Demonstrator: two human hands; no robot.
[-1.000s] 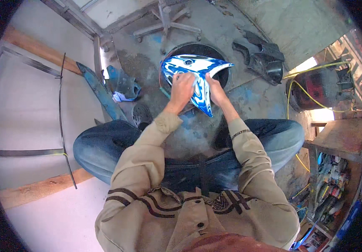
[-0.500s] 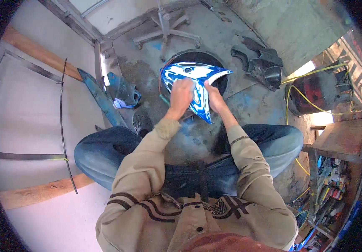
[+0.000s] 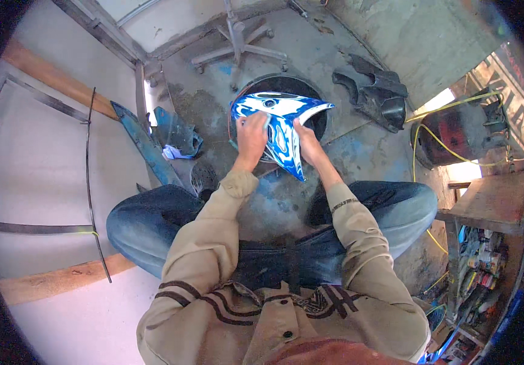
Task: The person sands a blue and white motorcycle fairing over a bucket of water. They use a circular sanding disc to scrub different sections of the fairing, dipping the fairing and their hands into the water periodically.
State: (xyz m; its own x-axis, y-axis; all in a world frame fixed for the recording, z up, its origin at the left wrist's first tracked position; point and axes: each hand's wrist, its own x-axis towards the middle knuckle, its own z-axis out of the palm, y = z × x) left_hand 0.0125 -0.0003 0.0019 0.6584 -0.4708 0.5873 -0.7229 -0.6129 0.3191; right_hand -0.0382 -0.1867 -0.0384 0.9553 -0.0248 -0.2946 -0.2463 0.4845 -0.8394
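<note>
A glossy blue-and-white plastic fairing panel (image 3: 287, 108), pointed at its near end and right tip, lies over a round black tub (image 3: 268, 83) between my bent knees. My right hand (image 3: 310, 145) grips the panel's right edge, thumb on top and fingers hidden beneath. On the panel's left part, my left hand (image 3: 251, 139) presses with curled fingers. A pale sliver shows beside those fingertips; what it belongs to is too small to tell.
Beyond the tub stands a wheeled metal chair base (image 3: 237, 39). Black plastic parts (image 3: 374, 91) lie at the right, near a drum (image 3: 456, 137) with a yellow hose. Dusty blue panels (image 3: 174, 131) lean at the left. A cluttered wooden shelf (image 3: 493, 201) stands at the right.
My left hand has slid left and slightly nearer across the panel, uncovering its middle. The right hand keeps its grip on the edge.
</note>
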